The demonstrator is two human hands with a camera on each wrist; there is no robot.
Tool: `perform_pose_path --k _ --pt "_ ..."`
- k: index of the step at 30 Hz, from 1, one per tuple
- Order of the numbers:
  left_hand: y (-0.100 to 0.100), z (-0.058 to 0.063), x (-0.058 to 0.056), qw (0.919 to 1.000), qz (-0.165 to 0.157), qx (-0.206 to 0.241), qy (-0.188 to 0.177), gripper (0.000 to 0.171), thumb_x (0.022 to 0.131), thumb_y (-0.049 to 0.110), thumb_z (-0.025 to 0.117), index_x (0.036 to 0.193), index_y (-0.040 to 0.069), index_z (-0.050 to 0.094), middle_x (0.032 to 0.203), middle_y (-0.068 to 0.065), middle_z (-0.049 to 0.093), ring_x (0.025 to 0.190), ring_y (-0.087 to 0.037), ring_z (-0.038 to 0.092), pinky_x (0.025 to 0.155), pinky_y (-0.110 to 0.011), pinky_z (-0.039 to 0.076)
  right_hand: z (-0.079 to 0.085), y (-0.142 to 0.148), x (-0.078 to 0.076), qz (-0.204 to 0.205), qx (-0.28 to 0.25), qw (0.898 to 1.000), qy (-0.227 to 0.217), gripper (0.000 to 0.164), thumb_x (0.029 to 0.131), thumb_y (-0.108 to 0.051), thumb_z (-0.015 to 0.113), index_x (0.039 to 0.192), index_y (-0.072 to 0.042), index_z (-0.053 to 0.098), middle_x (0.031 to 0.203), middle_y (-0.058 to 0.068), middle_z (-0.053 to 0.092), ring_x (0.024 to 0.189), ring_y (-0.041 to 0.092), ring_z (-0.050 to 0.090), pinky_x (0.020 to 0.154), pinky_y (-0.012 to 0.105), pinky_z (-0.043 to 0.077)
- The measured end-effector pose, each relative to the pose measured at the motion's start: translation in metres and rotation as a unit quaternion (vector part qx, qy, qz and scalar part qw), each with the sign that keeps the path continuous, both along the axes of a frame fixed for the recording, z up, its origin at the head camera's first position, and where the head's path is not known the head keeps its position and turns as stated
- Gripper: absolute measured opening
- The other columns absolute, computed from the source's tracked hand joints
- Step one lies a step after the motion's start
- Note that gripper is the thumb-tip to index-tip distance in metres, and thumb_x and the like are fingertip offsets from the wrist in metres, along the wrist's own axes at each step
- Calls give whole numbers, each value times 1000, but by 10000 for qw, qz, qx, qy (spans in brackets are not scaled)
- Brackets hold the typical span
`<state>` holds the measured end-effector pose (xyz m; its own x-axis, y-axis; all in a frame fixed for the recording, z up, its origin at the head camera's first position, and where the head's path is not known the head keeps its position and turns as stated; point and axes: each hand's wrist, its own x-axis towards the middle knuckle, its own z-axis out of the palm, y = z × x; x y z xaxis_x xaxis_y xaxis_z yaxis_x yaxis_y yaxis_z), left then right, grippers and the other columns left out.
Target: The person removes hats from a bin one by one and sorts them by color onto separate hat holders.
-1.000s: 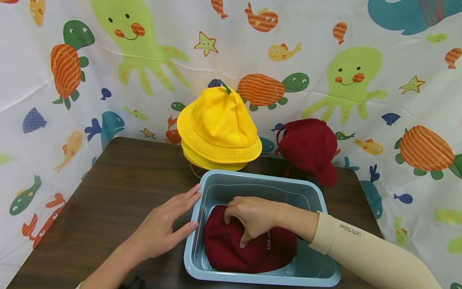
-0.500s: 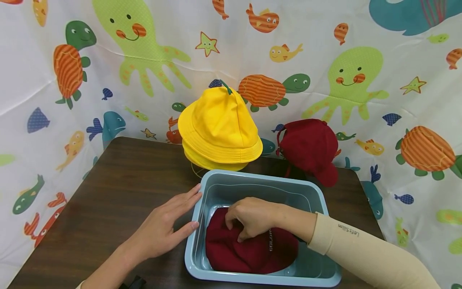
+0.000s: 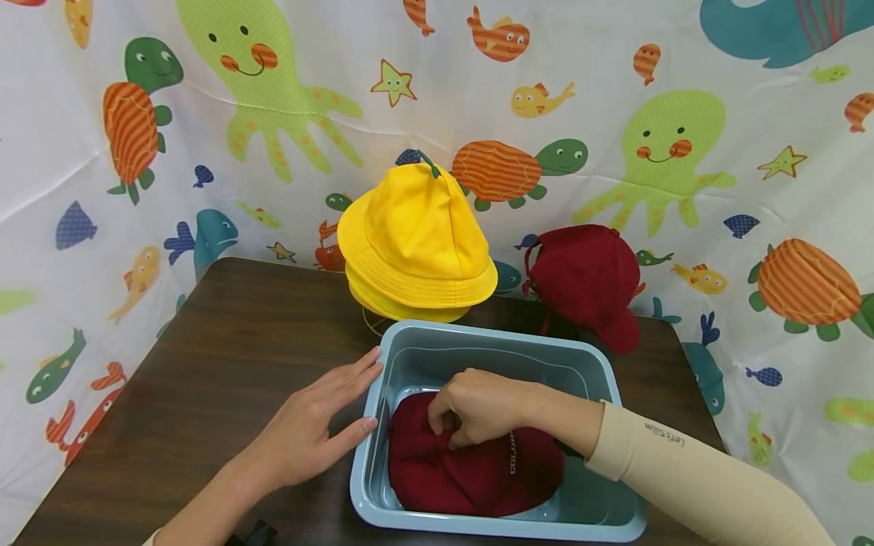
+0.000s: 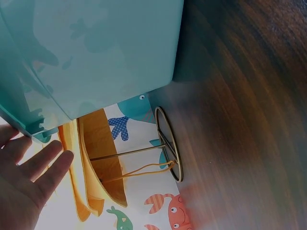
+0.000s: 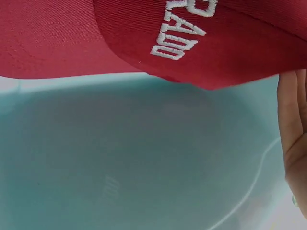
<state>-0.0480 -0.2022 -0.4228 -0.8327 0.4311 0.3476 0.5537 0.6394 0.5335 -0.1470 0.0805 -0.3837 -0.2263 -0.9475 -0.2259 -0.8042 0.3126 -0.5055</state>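
A dark red baseball cap [image 3: 471, 478] with white lettering lies inside the light blue plastic tub [image 3: 498, 523]. My right hand [image 3: 481, 409] reaches into the tub from the right and grips the cap's crown from above, thumb and fingers curled into the cloth. Some fingertips are hidden by the hand itself. In the right wrist view the cap [image 5: 144, 38] hangs across the top, above the tub wall [image 5: 96, 153]. My left hand [image 3: 307, 425] touches the tub's left rim with fingers extended; in the left wrist view its fingertips [image 4: 62, 160] meet the rim.
Behind the tub, yellow bucket hats [image 3: 416, 243] sit stacked on a wire stand [image 4: 165, 143]. Another red cap [image 3: 583, 277] stands at the back right. Dark wooden tabletop [image 3: 225, 364] extends to the left, and a sea-animal curtain [image 3: 437, 68] hangs behind.
My right thumb has drawn in toward the fingers, closing on the cap's cloth. The left hand stays at the rim, and the tub has not visibly moved.
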Motion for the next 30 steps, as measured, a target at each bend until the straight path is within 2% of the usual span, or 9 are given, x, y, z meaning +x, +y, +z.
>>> perform_pose_path --k 7,30 --pt "-1 -1 0 10000 -4 26 18 74 96 27 74 162 17 43 168 2 36 145 -25 49 105 -54 50 12 3 -1 -109 -143 9995 -277 12 89 -11 85 98 -14 76 81 -9 67 71 1 56 67 11 51" --pt "0 -1 -2 10000 -17 66 -1 73 96 27 74 162 17 42 168 2 36 144 -25 50 103 -54 52 46 33 -1 -378 -926 9948 -169 13 88 -8 85 98 -13 78 87 -8 70 78 1 58 69 15 54"
